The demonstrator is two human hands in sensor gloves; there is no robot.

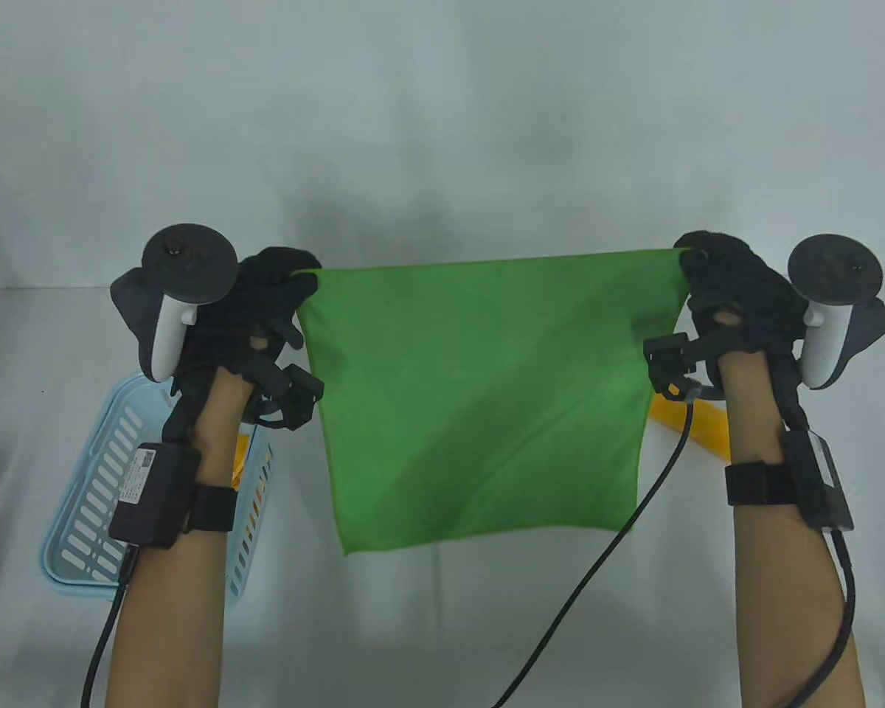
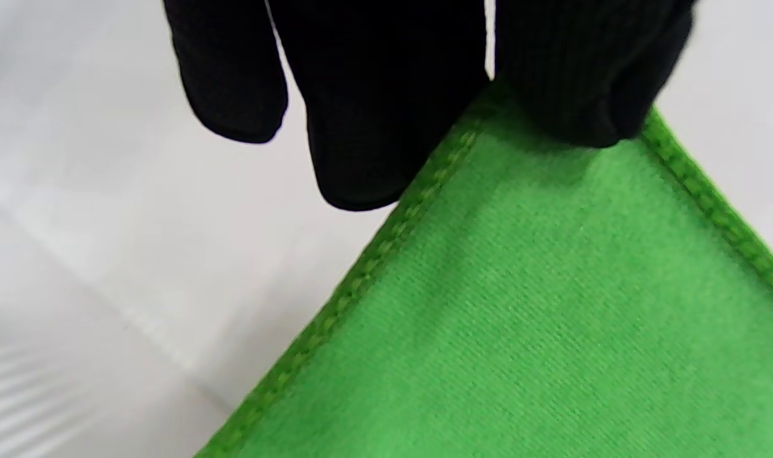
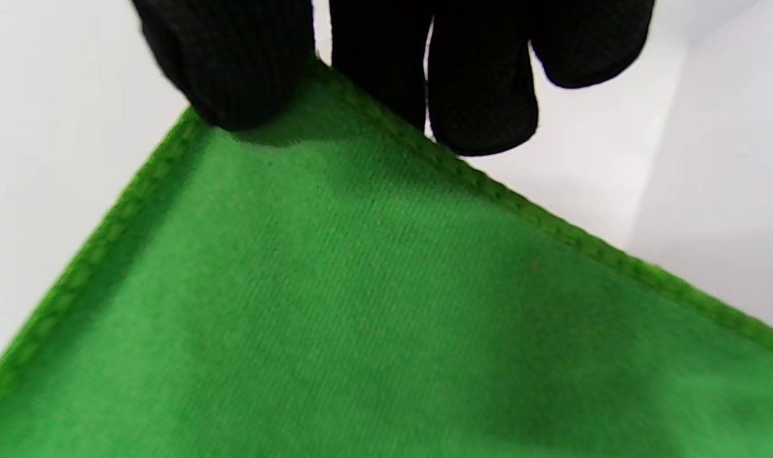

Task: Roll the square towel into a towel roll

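Left fingers: the left hand (image 1: 265, 310) pinched the towel's far-left corner, thumb (image 2: 590, 76) pressed on top of the cloth, the other fingers curled behind the hem.
Right fingers: the right hand (image 1: 723, 287) pinched the far-right corner the same way, thumb (image 3: 233, 63) on the fabric.
Towel: the green square towel (image 1: 479, 398) hung spread between both hands above the white table (image 1: 442, 634), its top edge taut and its lower edge loose, seemingly clear of the surface.
Surroundings: a pale blue basket (image 1: 81, 516) sat below the left forearm; a yellow object (image 1: 697, 428) showed beside the right wrist.
Risk, grip: the holds covered only the corner tips, so a tug could probably pull one free.
Risk, laying down: uneven lowering would likely crease or skew the sheet, giving a crooked roll.
Risk, clutter: the hanging edge might catch the basket.
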